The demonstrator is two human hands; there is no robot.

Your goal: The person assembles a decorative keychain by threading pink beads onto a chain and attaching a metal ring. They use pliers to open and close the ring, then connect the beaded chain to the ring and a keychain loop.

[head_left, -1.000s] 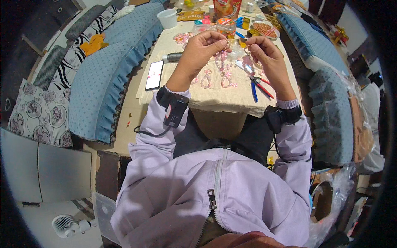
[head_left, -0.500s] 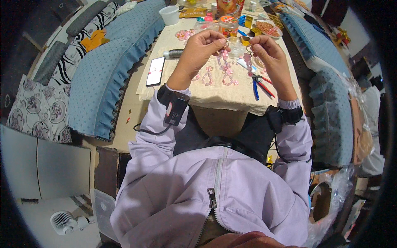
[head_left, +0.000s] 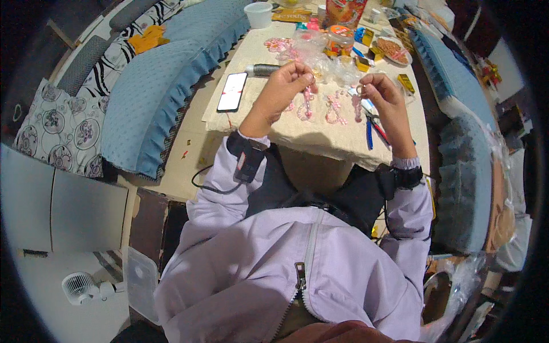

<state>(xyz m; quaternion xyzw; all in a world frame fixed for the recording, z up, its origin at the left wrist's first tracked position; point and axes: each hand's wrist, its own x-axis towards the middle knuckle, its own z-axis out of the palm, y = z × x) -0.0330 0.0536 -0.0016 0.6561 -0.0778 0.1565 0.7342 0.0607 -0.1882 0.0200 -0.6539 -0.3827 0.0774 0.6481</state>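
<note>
Head view, only one available. The left hand [head_left: 284, 86] is raised above the cloth-covered beige table [head_left: 269, 123], fingers pressed together in a pinch on what looks like the top of a pink beaded strand [head_left: 308, 102]; the strand hangs down from the pinch, probably kept up so it dangles straight and untangled. The right hand [head_left: 382, 94] is held at the same height, thumb and forefinger pinched on a small ring-like piece [head_left: 360, 89], too small to be identified; a second pink beaded piece [head_left: 357, 107] appears below it, and whether it is attached to the ring cannot be told. Both hands are kept near each other over the table's middle.

More finished pink beaded ornaments [head_left: 333, 110] are laid flat in a row on the cloth under the hands. Blue-and-red-handled pliers [head_left: 373, 128] are laid just beside the right hand, within easy reach. A black smartphone [head_left: 232, 91] lies at the table's left edge, well apart from the beads. A dark thread spool [head_left: 264, 70] lies behind the left hand. A white plastic cup [head_left: 258, 14] and clear plastic bags [head_left: 320, 54] are pushed to the far end. A blue quilted sofa [head_left: 154, 97] flanks the table.
</note>
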